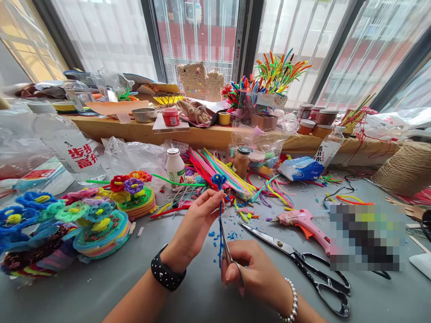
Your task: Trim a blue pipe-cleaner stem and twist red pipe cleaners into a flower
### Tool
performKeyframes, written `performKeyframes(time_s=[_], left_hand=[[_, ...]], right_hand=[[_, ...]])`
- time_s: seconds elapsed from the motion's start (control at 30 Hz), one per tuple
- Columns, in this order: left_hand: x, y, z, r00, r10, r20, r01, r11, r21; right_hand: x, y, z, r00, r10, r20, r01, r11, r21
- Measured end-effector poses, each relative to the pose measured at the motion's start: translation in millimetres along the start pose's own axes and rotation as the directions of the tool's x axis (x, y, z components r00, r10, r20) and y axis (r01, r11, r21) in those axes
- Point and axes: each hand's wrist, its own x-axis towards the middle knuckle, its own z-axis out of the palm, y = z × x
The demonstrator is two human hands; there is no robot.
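Note:
In the head view my left hand (202, 214) pinches a blue pipe cleaner (220, 251) whose top is twisted into a small blue shape (218, 179), and its stem hangs down below my fingers. Small scissors (226, 251) are gripped in my right hand (251, 269), fingers through the handles. Their blades point up and lie against the blue stem just under my left fingertips. Blue fuzz clippings (232, 235) are scattered on the grey table (188, 296) behind the scissors.
Fuzzy flower pots (101, 235) stand at the left. Large scissors (296, 258) and a pink glue gun (306, 224) lie to the right. Behind are a pile of coloured pipe cleaners (232, 177), a white bottle (175, 168), a brown jar (241, 163) and a twine spool (404, 168).

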Motion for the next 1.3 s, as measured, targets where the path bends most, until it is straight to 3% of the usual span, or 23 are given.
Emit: performKeyframes(time_s=[0.27,0.47,0.7,0.8,0.9,0.97,1.1,1.3], left_hand=[[3,-1,-1.5,0.999,0.02,-0.043,-0.023,0.998,-0.064],[2,-2,-1.1,1.0,0.013,-0.016,-0.014,0.998,-0.064],[0,-3,0.6,1.0,0.025,0.016,-0.026,0.999,0.025],[-2,-1,2.7,0.998,0.024,0.05,-0.03,0.992,0.12],[-4,0,4.9,0.99,-0.055,0.128,0.026,0.977,0.213],[-6,0,6.0,0.983,-0.084,0.166,0.04,0.966,0.254],[-7,2,6.9,0.988,-0.028,0.149,-0.028,0.932,0.361],[-8,3,8.7,0.968,-0.087,0.235,-0.019,0.91,0.415]], right_hand=[[3,-6,1,0.985,0.023,-0.169,-0.027,0.999,-0.022],[3,-5,-11,0.966,0.033,-0.256,-0.009,0.995,0.095],[2,-11,-16,0.979,0.055,-0.194,-0.015,0.979,0.204],[2,-12,-16,0.971,0.064,-0.23,-0.01,0.973,0.229],[2,-10,-17,0.955,0.074,-0.287,-0.008,0.974,0.226],[2,-8,-19,0.947,0.08,-0.31,-0.013,0.977,0.212],[4,-3,-24,0.942,0.044,-0.334,0.013,0.986,0.166],[2,-6,-29,0.977,-0.043,-0.21,0.045,0.999,0.004]])
